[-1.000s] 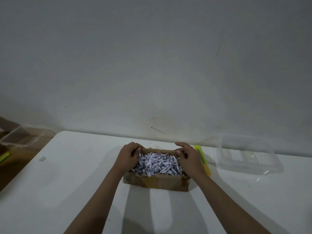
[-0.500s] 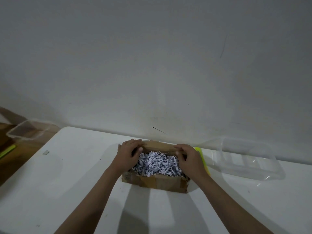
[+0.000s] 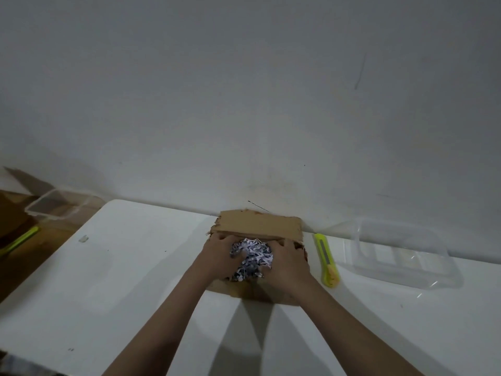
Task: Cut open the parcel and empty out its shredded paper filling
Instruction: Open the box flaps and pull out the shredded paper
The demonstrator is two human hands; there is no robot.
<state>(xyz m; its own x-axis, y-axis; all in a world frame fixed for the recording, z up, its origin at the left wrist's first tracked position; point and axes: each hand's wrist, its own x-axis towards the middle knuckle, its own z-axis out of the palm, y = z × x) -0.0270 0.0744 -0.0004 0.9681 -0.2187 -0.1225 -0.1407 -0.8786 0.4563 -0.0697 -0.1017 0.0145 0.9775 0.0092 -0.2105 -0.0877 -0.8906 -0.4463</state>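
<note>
Your parcel (image 3: 260,229) is already cut open, its far flap standing up just beyond your fingers, so you are now at the emptying step. Your left hand (image 3: 221,257) and right hand (image 3: 288,263) are both sunk into the box from either side, fingers curled in around a heap of shredded paper (image 3: 252,257) bunched between them. The box sits on the white counter (image 3: 135,280) directly under your hands, against the wall.

Next, I would judge, you need to lift that heap out as one clump and carry it somewhere. The clear plastic tub (image 3: 401,253) lying well to the outside of your right hand looks the likely place, though nothing confirms it. Squeeze the clump firmly; loose strips will likely shed on the way. More filling probably lies beneath, so expect further scoops or a tip of the box.

The yellow box cutter (image 3: 326,260) rests just beside your right hand, set down.

No brand, label or readable writing shows anywhere; the print on the strips is too fine to read.
</note>
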